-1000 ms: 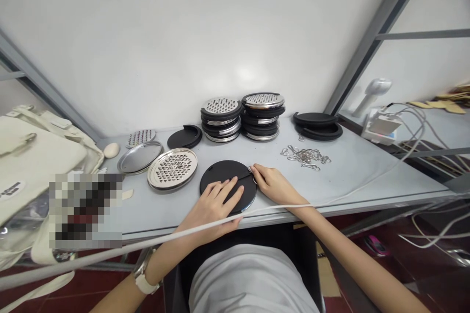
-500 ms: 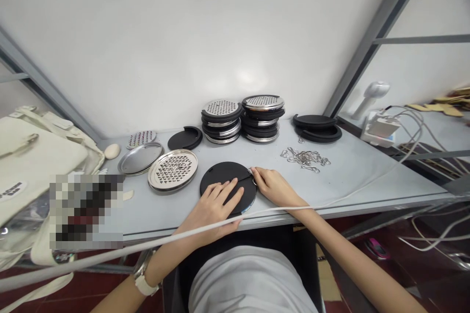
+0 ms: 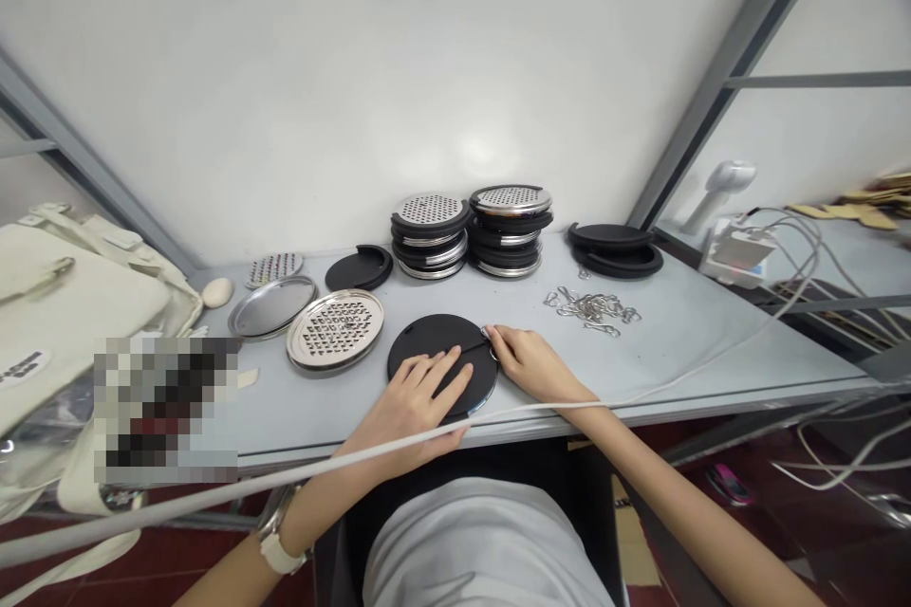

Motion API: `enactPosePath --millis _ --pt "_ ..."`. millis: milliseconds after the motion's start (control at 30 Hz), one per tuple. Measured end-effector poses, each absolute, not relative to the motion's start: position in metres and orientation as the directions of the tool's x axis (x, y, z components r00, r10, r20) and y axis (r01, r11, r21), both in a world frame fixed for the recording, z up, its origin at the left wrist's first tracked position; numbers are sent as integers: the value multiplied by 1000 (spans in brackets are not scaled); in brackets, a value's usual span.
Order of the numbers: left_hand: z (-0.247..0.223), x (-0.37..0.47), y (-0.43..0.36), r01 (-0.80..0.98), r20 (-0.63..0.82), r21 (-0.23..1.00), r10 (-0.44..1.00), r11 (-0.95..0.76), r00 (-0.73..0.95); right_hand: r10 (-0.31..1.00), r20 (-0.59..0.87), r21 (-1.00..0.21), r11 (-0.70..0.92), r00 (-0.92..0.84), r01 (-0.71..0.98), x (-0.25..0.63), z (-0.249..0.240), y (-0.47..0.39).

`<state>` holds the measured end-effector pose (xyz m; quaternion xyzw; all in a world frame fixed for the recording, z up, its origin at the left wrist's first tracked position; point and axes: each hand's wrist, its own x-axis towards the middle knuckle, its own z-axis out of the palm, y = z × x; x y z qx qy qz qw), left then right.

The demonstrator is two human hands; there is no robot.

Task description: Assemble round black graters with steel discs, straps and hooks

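- A flat black round disc (image 3: 419, 337) lies on a pale grey worktop (image 3: 683, 341), close to the front edge, around the middle of its length.
- The person's left hand (image 3: 419, 403) is laid flat over the disc, fingers spread across its upper face, its thumb near the front edge.
- The person's right hand (image 3: 528, 358) is at the disc's right rim, thumb and fingers pinched together on a small silver wire clip (image 3: 485, 332), mostly hidden by the fingertips.
- To the right of that hand, farther from the front edge, is a loose pile of silver wire clips (image 3: 592, 305).
- Left of the disc is a shiny round metal grater plate (image 3: 340, 327) with rows of toothed holes; beyond it, towards the left edge, is a plain silver metal disc (image 3: 274, 305).
- Along the back edge, left to right: a pale plate with small raised points (image 3: 275, 268), a black round holder with a raised partial rim (image 3: 356, 268), two side-by-side stacks of black holders and silver graters (image 3: 470, 232), and two black round holders (image 3: 616, 256) near the back right corner.
- A white cord (image 3: 399, 441) crosses in front of both forearms.
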<state>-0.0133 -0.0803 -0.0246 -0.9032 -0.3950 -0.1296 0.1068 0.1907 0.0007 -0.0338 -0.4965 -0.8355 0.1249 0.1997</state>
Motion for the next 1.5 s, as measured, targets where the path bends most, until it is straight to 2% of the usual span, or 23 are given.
enactPosePath --millis 467,867,1100,1500 --pt "-24 -13 -80 740 319 -77 687 -668 653 877 215 -451 480 -430 752 192 -34 0" --pt "-24 -14 -80 740 321 -71 687 -669 652 883 245 -541 468 -402 699 192 -33 -2" --pt "-25 -14 -81 743 326 -63 690 -666 646 874 246 -507 484 -419 713 192 -32 -2" --pt "-25 -14 -80 744 333 -62 689 -666 644 871 253 -516 489 -420 703 192 -34 -1"
